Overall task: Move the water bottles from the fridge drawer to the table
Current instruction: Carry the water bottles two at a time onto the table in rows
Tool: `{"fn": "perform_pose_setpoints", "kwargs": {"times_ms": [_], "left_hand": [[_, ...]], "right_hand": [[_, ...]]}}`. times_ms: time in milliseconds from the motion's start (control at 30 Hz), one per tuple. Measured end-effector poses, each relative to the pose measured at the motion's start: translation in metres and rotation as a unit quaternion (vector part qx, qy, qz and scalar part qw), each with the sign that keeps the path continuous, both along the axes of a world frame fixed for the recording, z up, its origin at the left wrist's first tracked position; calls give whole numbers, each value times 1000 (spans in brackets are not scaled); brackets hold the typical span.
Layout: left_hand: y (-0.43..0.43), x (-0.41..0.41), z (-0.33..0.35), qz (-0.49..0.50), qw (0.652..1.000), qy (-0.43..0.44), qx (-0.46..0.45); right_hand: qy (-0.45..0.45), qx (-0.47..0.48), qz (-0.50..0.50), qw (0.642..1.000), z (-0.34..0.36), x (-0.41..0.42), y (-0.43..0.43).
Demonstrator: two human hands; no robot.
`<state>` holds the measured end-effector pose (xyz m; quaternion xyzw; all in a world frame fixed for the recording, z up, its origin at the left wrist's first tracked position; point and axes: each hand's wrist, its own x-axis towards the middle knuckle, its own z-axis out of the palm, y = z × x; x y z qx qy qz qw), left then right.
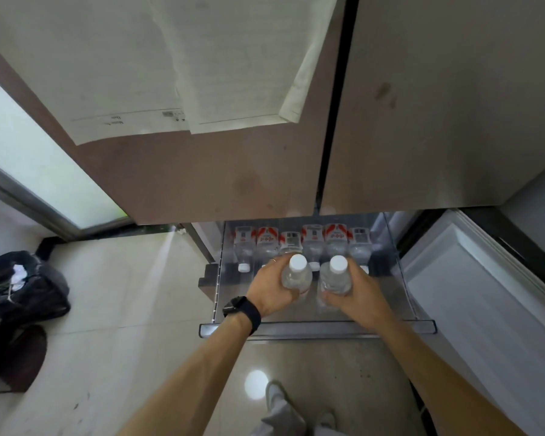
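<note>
- Pale floor tiles (114, 309) surround a pulled-out clear fridge drawer (315, 325) under closed doors.
- Left hand (271, 287) wraps one upright bottle (296, 276); right hand (361, 294) wraps another bottle (335, 278), both above the drawer, likely for carrying two per trip.
- Six labelled bottles (312, 243) lie rowed at the back.

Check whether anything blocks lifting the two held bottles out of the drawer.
Nothing visible does. The left hand grips the left bottle and the right hand the right bottle, both upright over the open drawer, forward of the upper doors. The table is out of view.
</note>
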<state>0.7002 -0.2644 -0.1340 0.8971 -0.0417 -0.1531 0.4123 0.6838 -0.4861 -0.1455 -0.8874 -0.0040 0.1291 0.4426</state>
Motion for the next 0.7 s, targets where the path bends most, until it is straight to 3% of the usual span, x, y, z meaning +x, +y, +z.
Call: {"fn": "perform_pose_setpoints", "kwargs": {"times_ms": [133,500,700], "left_hand": [[-8,0,-6,-26,999,18,-2],[-8,16,-16,-61,997,-8,51],[5,-1,9,-23,999,-33,30]], "right_hand": [[-30,-53,-27,998,-9,6,14],[21,-75,-71,994,-14,10,18],[8,-36,-120,992,13,-10,16]]}}
